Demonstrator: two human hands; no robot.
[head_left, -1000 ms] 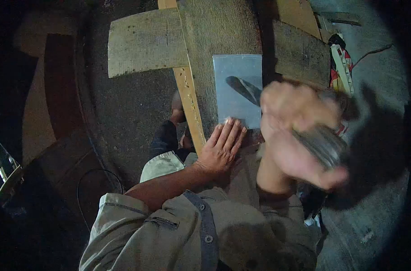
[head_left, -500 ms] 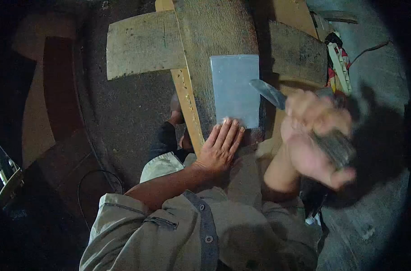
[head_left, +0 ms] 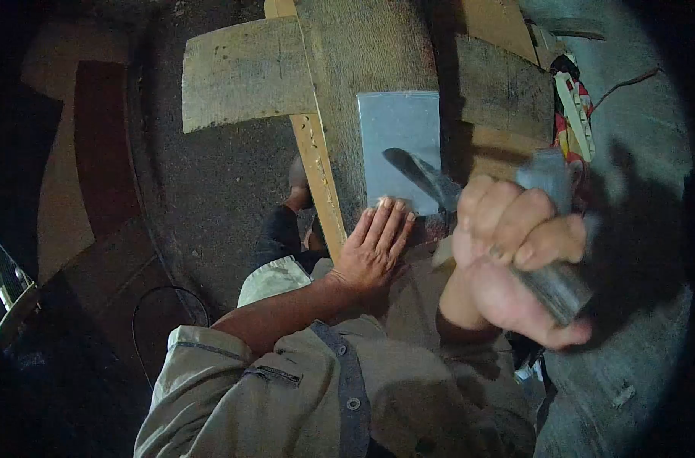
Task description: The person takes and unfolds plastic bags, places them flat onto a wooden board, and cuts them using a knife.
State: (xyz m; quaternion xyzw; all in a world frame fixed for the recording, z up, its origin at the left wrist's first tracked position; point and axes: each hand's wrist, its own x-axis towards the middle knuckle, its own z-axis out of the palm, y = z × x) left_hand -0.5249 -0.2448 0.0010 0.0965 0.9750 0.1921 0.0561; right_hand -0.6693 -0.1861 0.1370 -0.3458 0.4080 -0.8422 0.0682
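Note:
A pale grey rectangular sheet or packet (head_left: 397, 122) lies on a worn, textured board (head_left: 363, 49). My left hand (head_left: 374, 248) rests palm down with its fingers stretched out, the fingertips on the sheet's lower edge. To the right, my right hand (head_left: 515, 244) is wrapped round the handle of a knife (head_left: 420, 172). The dark blade points up and left, above the right part of the sheet. Part of the handle shows below my curled fingers.
Flat brown boards (head_left: 248, 72) stick out left and right of the central board. A yellowish strip (head_left: 317, 172) runs along its left edge. At the right lie a white plastic piece (head_left: 575, 114) and red cloth. A thin black cable (head_left: 137, 313) loops at lower left.
The knife in my right hand moved right, off the sheet, half a second ago, and is now back left over it. My left hand has stayed on the sheet's lower edge.

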